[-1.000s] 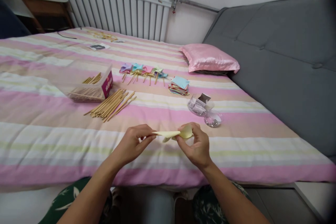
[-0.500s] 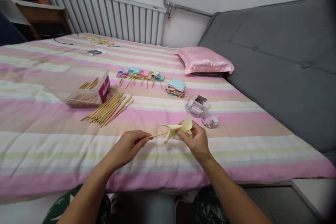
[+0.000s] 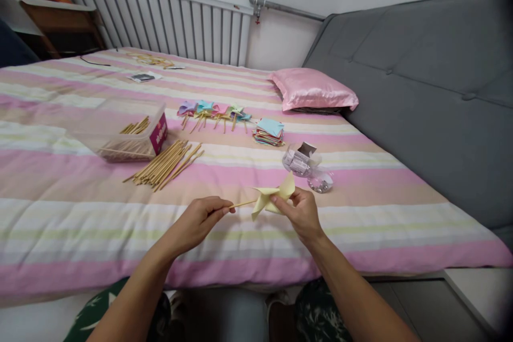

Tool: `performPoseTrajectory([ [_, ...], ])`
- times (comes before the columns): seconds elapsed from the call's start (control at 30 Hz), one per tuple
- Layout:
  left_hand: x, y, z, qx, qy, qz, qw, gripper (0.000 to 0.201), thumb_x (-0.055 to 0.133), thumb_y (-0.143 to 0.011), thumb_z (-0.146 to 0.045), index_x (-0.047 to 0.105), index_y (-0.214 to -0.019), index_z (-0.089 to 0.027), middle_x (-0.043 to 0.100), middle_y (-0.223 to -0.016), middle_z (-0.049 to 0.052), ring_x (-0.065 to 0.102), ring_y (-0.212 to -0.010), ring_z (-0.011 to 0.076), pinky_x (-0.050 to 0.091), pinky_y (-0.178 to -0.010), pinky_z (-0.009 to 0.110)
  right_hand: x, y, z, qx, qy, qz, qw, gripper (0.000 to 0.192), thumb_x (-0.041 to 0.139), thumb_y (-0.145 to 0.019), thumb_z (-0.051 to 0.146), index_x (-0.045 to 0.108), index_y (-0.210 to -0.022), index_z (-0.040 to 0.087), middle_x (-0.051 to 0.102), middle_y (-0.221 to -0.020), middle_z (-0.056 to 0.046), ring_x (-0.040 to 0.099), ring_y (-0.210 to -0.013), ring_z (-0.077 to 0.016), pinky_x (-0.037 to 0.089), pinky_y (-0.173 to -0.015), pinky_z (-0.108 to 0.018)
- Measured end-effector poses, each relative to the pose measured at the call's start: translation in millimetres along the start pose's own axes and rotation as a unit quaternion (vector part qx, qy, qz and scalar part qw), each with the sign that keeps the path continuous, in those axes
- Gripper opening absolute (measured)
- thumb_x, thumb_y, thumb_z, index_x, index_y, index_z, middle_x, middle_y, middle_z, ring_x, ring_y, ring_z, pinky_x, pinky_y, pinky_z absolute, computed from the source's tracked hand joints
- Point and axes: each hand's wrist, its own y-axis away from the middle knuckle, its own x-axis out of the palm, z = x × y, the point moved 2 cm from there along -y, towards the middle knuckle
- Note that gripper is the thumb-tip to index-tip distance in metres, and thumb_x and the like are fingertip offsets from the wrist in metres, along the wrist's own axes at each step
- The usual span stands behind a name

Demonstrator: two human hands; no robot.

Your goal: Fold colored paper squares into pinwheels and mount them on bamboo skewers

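Observation:
Between my hands, above the front of the bed, is a pale yellow paper pinwheel (image 3: pixel 264 203) on a thin wooden stick (image 3: pixel 243 204). My left hand (image 3: pixel 205 217) is closed around the stick's left part. With thumb and fingers, my right hand (image 3: pixel 300 211) pinches the pinwheel at its middle and right side; part of the paper hides the fingers behind it. Beyond my left hand lies a pile of wooden sticks (image 3: pixel 164 166). Small plastic containers (image 3: pixel 298 161) with metallic bits rest beyond my right hand.
A clear plastic box (image 3: pixel 116 141) holding sticks stands at left. Finished-looking coloured pinwheels (image 3: pixel 214 111) lie mid-bed beside a stack of paper squares (image 3: pixel 268 132). A pink pillow (image 3: pixel 315 90) leans near the grey headboard (image 3: pixel 420 59). Yellow strands (image 3: pixel 152 60) and a small packet (image 3: pixel 144 77) lie farther back.
Both hands keep their grips on the stick and the pinwheel. The pinwheel has tilted slightly, and the whole view has shifted a little.

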Motion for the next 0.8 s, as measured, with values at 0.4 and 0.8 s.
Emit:
performPoseTrajectory([
  [0.4,0.4,-1,7,-0.075,0.048,0.002,0.996,0.032,0.045,-0.086,-0.037,0.068,-0.088,-0.015,0.071,-0.087,0.005,0.063,-0.078,0.0188,0.047,-0.068,0.025,4,-1,2,0.038,-0.08,0.023,0.996,0.024,0.066,-0.075,0.035,0.067,-0.091,0.018,0.069,-0.089,-0.006,0.063,-0.082,-0.0198,0.048,-0.075,-0.032],
  [0.8,-4.2,1,8,-0.123,0.085,-0.041,0.988,0.033,0.047,-0.081,-0.041,0.07,-0.085,-0.016,0.07,-0.089,0.005,0.06,-0.079,0.0197,0.044,-0.071,0.026,-2,-1,-7,0.037,-0.008,-0.12,0.992,0.014,0.067,-0.072,0.03,0.069,-0.076,0.017,0.068,-0.075,-0.004,0.061,-0.072,-0.0171,0.048,-0.073,-0.031],
])
